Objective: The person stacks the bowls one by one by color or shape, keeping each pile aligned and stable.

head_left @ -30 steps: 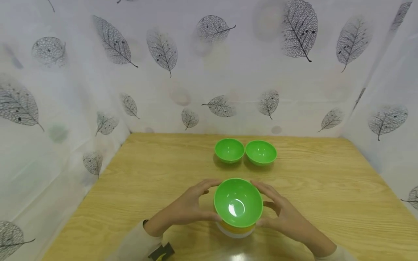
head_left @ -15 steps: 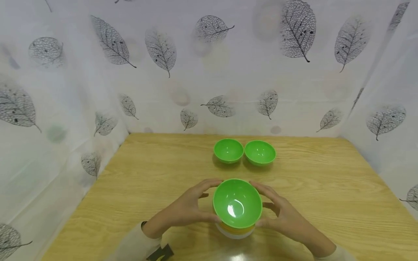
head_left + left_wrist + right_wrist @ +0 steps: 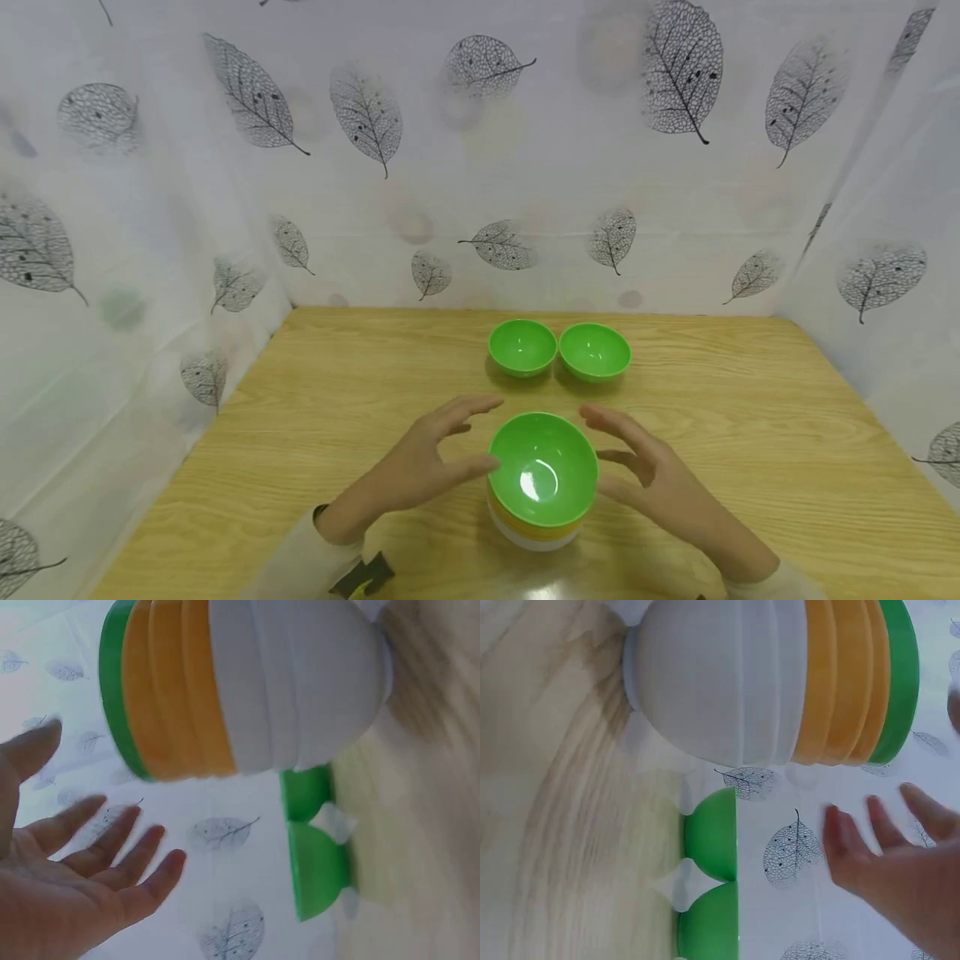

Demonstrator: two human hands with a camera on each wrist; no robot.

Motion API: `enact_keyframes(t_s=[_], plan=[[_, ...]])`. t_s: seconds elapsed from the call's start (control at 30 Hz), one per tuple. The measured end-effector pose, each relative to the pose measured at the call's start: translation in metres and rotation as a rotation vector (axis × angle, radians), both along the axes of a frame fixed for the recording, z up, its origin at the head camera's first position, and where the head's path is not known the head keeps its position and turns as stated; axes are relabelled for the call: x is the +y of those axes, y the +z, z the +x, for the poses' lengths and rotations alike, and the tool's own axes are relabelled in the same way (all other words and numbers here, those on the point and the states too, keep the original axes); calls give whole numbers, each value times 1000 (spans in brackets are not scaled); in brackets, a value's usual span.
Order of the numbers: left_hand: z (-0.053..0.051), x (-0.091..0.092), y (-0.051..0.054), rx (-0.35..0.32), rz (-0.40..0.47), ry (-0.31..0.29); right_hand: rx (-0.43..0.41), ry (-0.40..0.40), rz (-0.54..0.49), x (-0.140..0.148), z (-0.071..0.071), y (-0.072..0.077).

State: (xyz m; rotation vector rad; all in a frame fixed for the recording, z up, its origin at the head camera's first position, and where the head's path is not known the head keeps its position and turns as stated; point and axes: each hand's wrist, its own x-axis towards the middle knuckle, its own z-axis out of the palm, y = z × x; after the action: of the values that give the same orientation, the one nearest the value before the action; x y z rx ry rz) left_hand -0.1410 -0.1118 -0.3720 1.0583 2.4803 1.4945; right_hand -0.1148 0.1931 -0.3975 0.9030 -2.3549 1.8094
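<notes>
A stack of nested bowls stands upright on the wooden table (image 3: 360, 375) in front of me. Its top is a green bowl (image 3: 543, 467); below come orange bowls (image 3: 172, 690), then white bowls (image 3: 705, 682) at the bottom. My left hand (image 3: 420, 467) is spread at the stack's left side, its thumb by the green rim in the head view. On the other side hovers my right hand (image 3: 656, 487), fingers loosely bent. Both wrist views show a gap between the hands and the stack, and neither hand holds anything.
Two more green bowls, a left one (image 3: 522, 348) and a right one (image 3: 595, 352), sit side by side behind the stack. White sheeting (image 3: 555, 183) with a leaf print closes off the table's back and both sides.
Both hands held the top green bowl's sides in the earlier frames. Now the fingers have let go and spread outward, while the stack stays where it was.
</notes>
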Motion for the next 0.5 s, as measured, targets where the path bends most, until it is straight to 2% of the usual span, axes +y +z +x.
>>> enact_keyframes(t_s=[0.17, 0.23, 0.37, 0.5], plan=[[-12, -4, 16, 184, 158, 82, -71, -334, -180, 2, -4, 20], [-18, -5, 23, 232, 208, 103, -83, -419, -231, 3, -8, 29], [-33, -4, 35, 308, 269, 162, -44, -441, -308, 4, -19, 49], [-57, 3, 40, 351, 302, 220, 20, -386, -373, 4, -35, 66]])
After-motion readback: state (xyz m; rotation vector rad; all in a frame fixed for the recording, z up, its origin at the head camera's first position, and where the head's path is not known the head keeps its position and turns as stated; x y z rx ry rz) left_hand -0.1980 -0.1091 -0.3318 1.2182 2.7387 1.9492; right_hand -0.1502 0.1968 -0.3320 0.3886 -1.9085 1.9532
